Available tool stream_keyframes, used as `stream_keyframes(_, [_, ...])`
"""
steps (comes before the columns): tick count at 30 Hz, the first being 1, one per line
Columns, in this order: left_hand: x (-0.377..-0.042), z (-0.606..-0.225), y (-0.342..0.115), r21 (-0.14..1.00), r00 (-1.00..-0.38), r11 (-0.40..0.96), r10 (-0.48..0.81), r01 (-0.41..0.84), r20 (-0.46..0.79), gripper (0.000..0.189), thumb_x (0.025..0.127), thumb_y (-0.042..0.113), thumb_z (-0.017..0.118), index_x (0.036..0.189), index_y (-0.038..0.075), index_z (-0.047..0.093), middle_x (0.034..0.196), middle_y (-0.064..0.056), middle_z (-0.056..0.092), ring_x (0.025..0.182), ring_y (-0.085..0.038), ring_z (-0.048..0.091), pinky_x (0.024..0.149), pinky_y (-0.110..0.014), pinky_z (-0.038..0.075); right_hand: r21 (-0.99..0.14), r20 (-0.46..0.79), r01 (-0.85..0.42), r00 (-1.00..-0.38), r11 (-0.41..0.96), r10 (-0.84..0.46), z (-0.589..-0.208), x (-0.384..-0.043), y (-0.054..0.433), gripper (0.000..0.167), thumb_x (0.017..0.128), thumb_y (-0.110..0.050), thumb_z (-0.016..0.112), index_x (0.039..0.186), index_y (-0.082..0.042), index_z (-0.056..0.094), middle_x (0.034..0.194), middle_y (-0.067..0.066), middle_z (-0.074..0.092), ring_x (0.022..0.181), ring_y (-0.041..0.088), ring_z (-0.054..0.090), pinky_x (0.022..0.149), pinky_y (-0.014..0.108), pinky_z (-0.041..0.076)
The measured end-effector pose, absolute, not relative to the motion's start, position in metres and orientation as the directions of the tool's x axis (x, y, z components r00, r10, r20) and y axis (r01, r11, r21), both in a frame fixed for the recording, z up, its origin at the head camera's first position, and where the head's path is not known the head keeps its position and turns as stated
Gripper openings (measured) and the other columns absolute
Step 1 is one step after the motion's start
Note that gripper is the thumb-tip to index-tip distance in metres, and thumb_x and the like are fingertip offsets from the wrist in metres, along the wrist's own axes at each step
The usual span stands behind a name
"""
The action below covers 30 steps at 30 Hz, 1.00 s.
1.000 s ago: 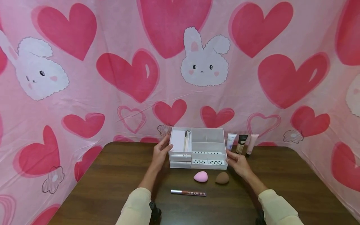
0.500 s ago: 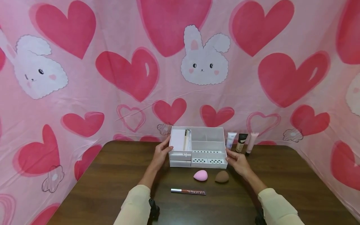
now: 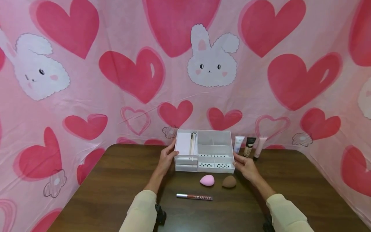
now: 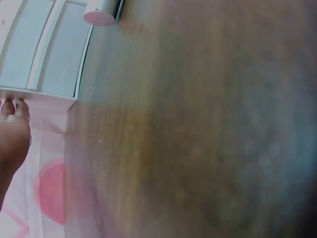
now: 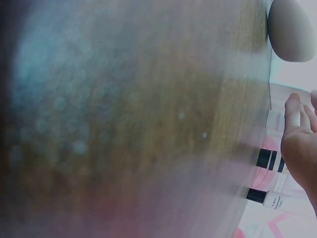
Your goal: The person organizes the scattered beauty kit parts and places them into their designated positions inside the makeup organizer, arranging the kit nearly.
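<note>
Unmoved, the organizer (image 3: 215, 150) sits between the fingers (image 3: 240, 158).

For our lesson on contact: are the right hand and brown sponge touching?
Apart: the head view shows tabletop between the right hand and brown sponge.

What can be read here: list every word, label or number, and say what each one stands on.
"UXIANG": on the lip gloss, slightly blurred; the smaller print beside it cannot be read.
White tube: print too small to read.
Black tube: label too small to read.
Pink tube: small print shows in the right wrist view, too blurred to read.
White box: no text that I can make out.
</note>
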<state>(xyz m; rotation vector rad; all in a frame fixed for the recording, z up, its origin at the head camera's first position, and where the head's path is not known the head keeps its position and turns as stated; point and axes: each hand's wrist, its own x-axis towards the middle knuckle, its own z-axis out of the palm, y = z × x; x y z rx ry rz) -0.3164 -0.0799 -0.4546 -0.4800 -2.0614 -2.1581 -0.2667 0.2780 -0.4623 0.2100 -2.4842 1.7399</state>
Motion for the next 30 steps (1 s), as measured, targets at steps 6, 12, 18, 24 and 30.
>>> stream_keyframes(6, [-0.317,-0.452,-0.082,0.949,-0.939,-0.058,0.139,0.308,0.314,0.062,0.092,-0.004,0.054,0.151,-0.008,0.036,0.163,-0.021,0.029,0.156,-0.033,0.02,0.126,-0.034,0.02,-0.927,0.147,-0.155,-0.988,0.343,-0.05,-0.461,-0.269,0.276,0.051,0.096,0.005,0.058,0.144,0.013,0.043,0.145,0.033,0.046,0.113,-0.007,0.057,0.084,0.006,0.048])
stream_keyframes(12, [-0.316,-0.452,-0.08,0.945,-0.934,-0.112,0.157,0.307,0.322,0.064,0.091,-0.005,0.053,0.151,-0.011,0.032,0.164,-0.024,0.023,0.157,-0.033,0.015,0.12,-0.017,0.022,-0.91,0.145,-0.147,-0.989,0.389,-0.034,-0.461,-0.27,0.276,0.05,0.096,0.006,0.06,0.143,0.013,0.045,0.143,0.034,0.05,0.112,0.001,0.061,0.082,0.007,0.05])
stream_keyframes(18, [-0.316,-0.455,-0.077,0.937,-0.927,-0.135,0.158,0.322,0.341,0.064,0.09,-0.006,0.051,0.15,-0.013,0.031,0.163,-0.027,0.023,0.155,-0.036,0.015,0.107,-0.003,0.026,-0.9,0.16,-0.168,-0.986,0.402,-0.054,-0.459,-0.268,0.28,0.048,0.096,0.005,0.06,0.141,0.014,0.048,0.14,0.035,0.053,0.103,-0.006,0.061,0.08,0.008,0.05])
stream_keyframes(24, [-0.315,-0.454,-0.074,0.936,-0.928,-0.137,0.147,0.323,0.342,0.064,0.091,-0.005,0.051,0.151,-0.012,0.031,0.164,-0.026,0.024,0.155,-0.033,0.017,0.107,-0.003,0.026,-0.798,0.236,-0.218,-0.971,0.561,-0.041,-0.448,-0.263,0.283,0.04,0.094,0.002,0.064,0.133,0.01,0.06,0.132,0.029,0.064,0.102,-0.003,0.062,0.08,0.01,0.049])
stream_keyframes(30, [-0.315,-0.454,-0.074,0.941,-0.935,-0.147,0.141,0.306,0.326,0.065,0.09,-0.006,0.05,0.152,-0.011,0.03,0.165,-0.024,0.023,0.156,-0.03,0.017,0.106,-0.002,0.026,-0.714,0.334,-0.256,-0.943,0.652,-0.005,-0.434,-0.254,0.278,0.033,0.092,0.002,0.066,0.125,0.009,0.068,0.119,0.026,0.073,0.103,0.014,0.069,0.08,0.011,0.05])
